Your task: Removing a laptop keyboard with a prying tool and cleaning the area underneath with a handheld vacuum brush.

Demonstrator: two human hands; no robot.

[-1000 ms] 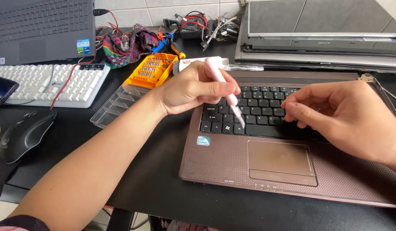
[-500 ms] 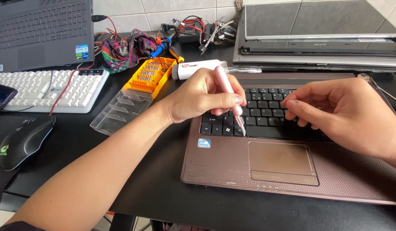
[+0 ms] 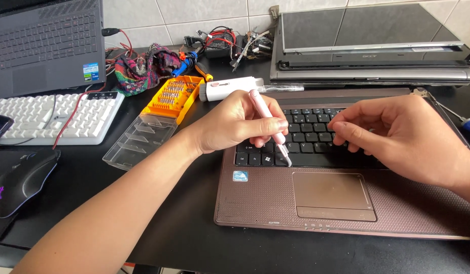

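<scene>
Two hands at work: both sit over the brown open laptop base (image 3: pixel 346 203) at the front of the black glossy worktable (image 3: pixel 194 228).
Laptop base: lies flat, screen gone or out of sight; textured palm rest and touchpad are bare; its black keyboard (image 3: pixel 316 132) looks complete where visible, no gap in the rows that show, though the right part is hidden under the hand.
Right hand (image 3: pixel 407 137): rests on the middle and right of the keyboard, fingers bent and close together, tips pressing down on keys; it holds nothing that I can see.
Left hand (image 3: pixel 240 124): closed in a pen grip on the slim pink and white pen-shaped tool (image 3: pixel 270 122).
Tool position: slanted, upper end by the knuckles, pale tip (image 3: pixel 287 160) down at the bottom key row, touching or just above a key near the left of the space bar; contact cannot be confirmed.
Progress, judged: work is at the lower left of the keyboard; no key lies removed on the palm rest, so I take it as early or midway, most rows not yet visited.
Nearby: white cylindrical tool case (image 3: pixel 230 89) just behind the left hand; orange tray of screwdriver bits (image 3: pixel 174 96) and its clear plastic lid (image 3: pixel 138 142) further left.
</scene>
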